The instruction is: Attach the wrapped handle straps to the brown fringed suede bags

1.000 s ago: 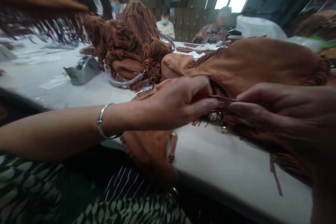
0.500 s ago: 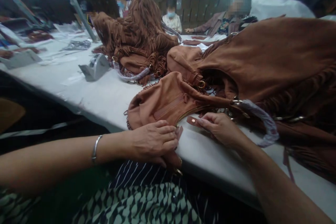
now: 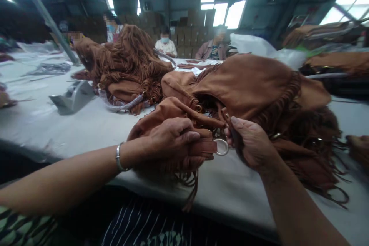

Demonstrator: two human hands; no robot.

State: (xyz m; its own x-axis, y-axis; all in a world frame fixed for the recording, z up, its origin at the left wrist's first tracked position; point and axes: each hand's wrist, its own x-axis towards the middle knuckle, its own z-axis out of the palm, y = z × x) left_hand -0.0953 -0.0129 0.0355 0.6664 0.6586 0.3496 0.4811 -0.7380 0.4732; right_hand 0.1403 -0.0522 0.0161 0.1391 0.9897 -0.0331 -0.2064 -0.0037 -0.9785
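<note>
My left hand [image 3: 174,138] is closed around the end of a brown fringed bag [image 3: 157,117] at the table's front edge. From that end a short flat tab [image 3: 205,147] points right, carrying a round metal ring [image 3: 227,148]. Just right of the ring, my right hand [image 3: 252,140] pinches a narrow brown strap [image 3: 236,138] between thumb and fingers. The strap stands apart from the ring or barely touches it; I cannot tell which. Fingers hide part of the strap, and the bag's handle runs behind it.
A large heap of brown fringed bags [image 3: 245,80] lies behind my right hand, and another pile [image 3: 123,65] stands further left. A grey tape dispenser [image 3: 72,98] sits on the white table [image 3: 25,123]. People sit across the table, with stacked cartons [image 3: 184,36] behind them.
My left hand has gone from lying over the bag to gripping its end, and the ring now shows. The right hand has tilted the strap upright. The view has swung right and up.
</note>
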